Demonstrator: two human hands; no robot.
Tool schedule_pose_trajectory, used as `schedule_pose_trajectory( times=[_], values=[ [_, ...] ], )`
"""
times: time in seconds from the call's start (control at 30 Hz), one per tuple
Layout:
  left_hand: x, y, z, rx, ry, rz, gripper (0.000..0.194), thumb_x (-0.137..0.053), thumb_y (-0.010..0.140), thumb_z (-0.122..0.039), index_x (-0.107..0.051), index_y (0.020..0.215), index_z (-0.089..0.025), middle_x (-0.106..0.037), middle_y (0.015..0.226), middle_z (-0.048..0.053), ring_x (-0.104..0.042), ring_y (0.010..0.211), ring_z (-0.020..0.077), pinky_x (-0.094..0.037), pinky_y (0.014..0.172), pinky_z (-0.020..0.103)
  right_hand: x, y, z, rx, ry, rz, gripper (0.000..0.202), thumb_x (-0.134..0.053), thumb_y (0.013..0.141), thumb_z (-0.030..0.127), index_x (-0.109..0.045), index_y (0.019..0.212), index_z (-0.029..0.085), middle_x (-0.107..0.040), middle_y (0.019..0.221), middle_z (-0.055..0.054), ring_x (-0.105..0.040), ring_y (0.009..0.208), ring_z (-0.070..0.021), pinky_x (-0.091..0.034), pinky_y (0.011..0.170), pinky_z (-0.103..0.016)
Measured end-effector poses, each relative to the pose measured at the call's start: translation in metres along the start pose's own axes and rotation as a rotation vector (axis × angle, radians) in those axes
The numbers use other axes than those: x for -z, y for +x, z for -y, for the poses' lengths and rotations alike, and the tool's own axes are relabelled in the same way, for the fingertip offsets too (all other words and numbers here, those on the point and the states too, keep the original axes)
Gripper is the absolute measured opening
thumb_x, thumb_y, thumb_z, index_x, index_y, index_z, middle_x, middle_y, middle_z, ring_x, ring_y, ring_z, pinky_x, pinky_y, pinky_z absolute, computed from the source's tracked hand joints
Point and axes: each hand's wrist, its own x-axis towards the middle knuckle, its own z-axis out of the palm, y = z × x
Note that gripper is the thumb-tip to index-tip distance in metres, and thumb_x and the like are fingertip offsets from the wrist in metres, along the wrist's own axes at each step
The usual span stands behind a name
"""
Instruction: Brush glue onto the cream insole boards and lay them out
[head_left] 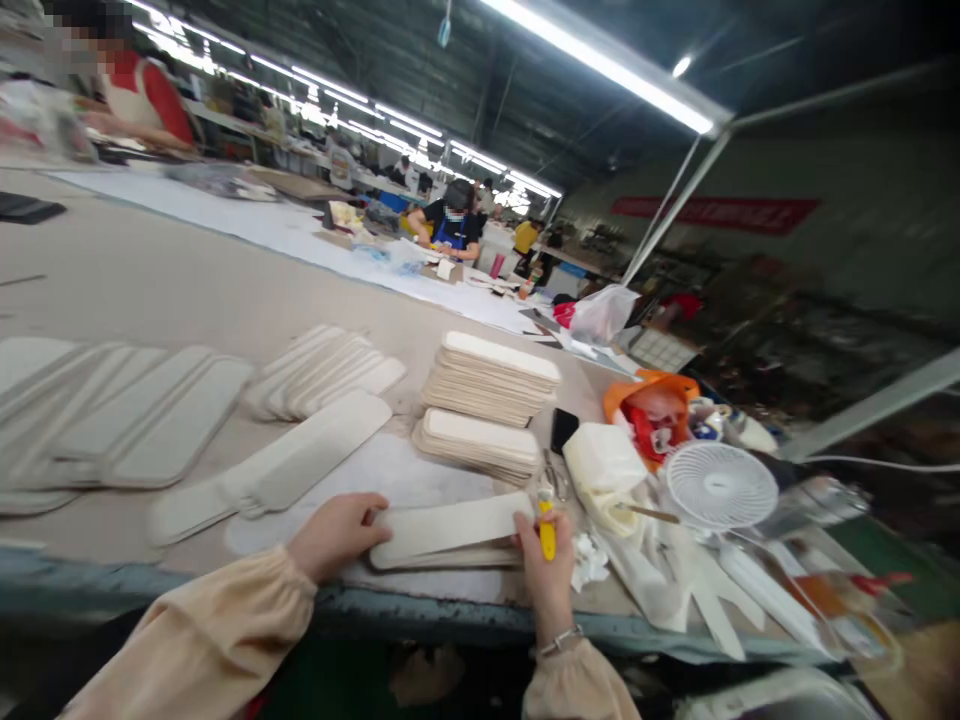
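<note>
A flat white strip with rounded ends (450, 527) lies across one or more similar strips near the table's front edge. My left hand (337, 537) is closed on its left end, thumb and fingers pinching the edge. At the other end, the fingertips of my right hand (547, 572) grip the strip. That same hand also holds a small tool with a yellow handle (547, 540), whose kind I cannot make out. Just behind stand two neat stacks of white strips, a taller one (499, 365) and a lower one (476, 440). Metal scissors (553, 478) lie beside the lower stack.
Fanned white strips (169, 415) cover the left of the table, with longer pieces (300, 455) nearer me. To the right are a white block (606, 455), a small white fan (721, 485), an orange bag (652, 400) and scraps. A co-worker (452, 225) works across the table.
</note>
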Motion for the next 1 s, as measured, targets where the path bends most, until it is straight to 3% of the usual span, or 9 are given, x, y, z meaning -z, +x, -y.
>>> schedule_pose_trajectory(
  times=[0.27,0.43,0.6,0.73,0.87,1.0],
  values=[
    [-0.006,0.01,0.006,0.004,0.058,0.023,0.043,-0.051,0.072,-0.036,-0.067,0.107,-0.019,-0.068,0.076,0.003,-0.064,0.076,0.0219,-0.039,0.068,0.029,0.009,0.0,0.003,0.281,-0.496,-0.019,0.018,-0.06,0.082,0.033,-0.049,0.091,0.022,-0.061,0.074,0.0,-0.061,0.063,-0.0193,-0.049,0.061,-0.031],
    [-0.01,0.011,0.009,-0.014,0.092,-0.008,0.046,-0.05,0.072,-0.036,-0.067,0.11,-0.016,-0.07,0.092,0.009,-0.065,0.088,0.0246,-0.043,0.079,0.032,0.009,-0.006,0.016,0.514,-0.707,0.003,0.012,-0.054,0.084,0.022,-0.051,0.095,0.023,-0.064,0.098,-0.009,-0.062,0.096,-0.0274,-0.051,0.081,-0.043],
    [-0.017,0.016,0.016,-0.055,0.11,-0.029,0.043,-0.047,0.074,-0.038,-0.068,0.106,-0.019,-0.068,0.099,0.009,-0.065,0.09,0.0253,-0.046,0.081,0.035,-0.017,-0.031,0.026,0.659,-0.673,0.344,0.015,-0.055,0.081,0.012,-0.051,0.089,0.023,-0.063,0.111,-0.008,-0.056,0.112,-0.0239,-0.045,0.097,-0.041],
    [-0.02,0.017,0.019,-0.061,0.13,-0.05,0.042,-0.046,0.076,-0.038,-0.068,0.106,-0.018,-0.067,0.1,0.01,-0.065,0.09,0.0255,-0.046,0.083,0.036,-0.034,-0.047,0.017,0.659,-0.649,0.564,0.026,-0.069,0.073,0.018,-0.053,0.093,0.024,-0.064,0.112,-0.005,-0.054,0.116,-0.0236,-0.035,0.108,-0.043],
    [-0.021,0.017,0.019,-0.058,0.147,-0.046,0.042,-0.045,0.077,-0.037,-0.067,0.107,-0.018,-0.067,0.102,0.01,-0.064,0.094,0.0257,-0.045,0.086,0.037,-0.03,-0.046,0.017,0.583,-0.717,0.537,0.029,-0.072,0.071,0.017,-0.052,0.091,0.023,-0.064,0.102,-0.005,-0.058,0.104,-0.024,-0.04,0.103,-0.043],
    [-0.021,0.016,0.019,-0.056,0.16,-0.047,0.041,-0.045,0.078,-0.035,-0.066,0.107,-0.016,-0.067,0.103,0.012,-0.064,0.096,0.0268,-0.045,0.086,0.038,-0.01,-0.035,0.022,0.535,-0.802,0.384,0.02,-0.065,0.077,0.013,-0.05,0.088,0.022,-0.061,0.086,-0.004,-0.061,0.083,-0.0229,-0.05,0.078,-0.037]
  ],
)
